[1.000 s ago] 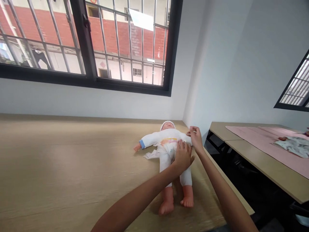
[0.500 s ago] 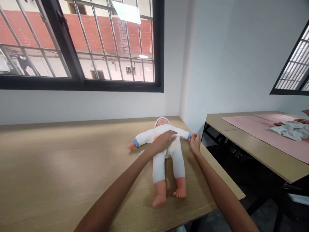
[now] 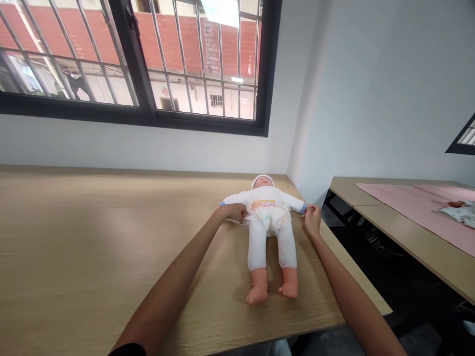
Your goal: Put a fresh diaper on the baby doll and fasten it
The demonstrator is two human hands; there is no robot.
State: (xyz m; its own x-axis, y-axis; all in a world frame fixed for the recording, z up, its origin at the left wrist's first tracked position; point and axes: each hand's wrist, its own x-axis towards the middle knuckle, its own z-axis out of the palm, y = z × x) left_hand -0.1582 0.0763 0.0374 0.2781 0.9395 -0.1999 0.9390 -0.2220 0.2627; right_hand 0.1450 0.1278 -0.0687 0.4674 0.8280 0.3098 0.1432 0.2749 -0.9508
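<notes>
A baby doll (image 3: 272,252) lies on its back on the wooden table (image 3: 92,247), head toward the wall and feet toward me. It has a white cap, white cloth body and blue cuffs. Round its hips is a white diaper (image 3: 273,217) with a coloured front band. My left hand (image 3: 236,211) is closed at the diaper's side edge on the left, fingers curled against it. With its fingers pinched together, my right hand (image 3: 312,217) is at the doll's hand just past the blue cuff on the right; that small hand is mostly hidden.
A second table (image 3: 401,232) with a pink mat (image 3: 408,202) stands to the right, across a gap. Pale patterned cloth (image 3: 460,212) and part of another doll lie on the mat. A barred window (image 3: 208,69) is in the wall behind.
My left hand has moved off the diaper's front to its left side, and its fingers have curled. My right hand stays by the doll's hand. The view has shifted left.
</notes>
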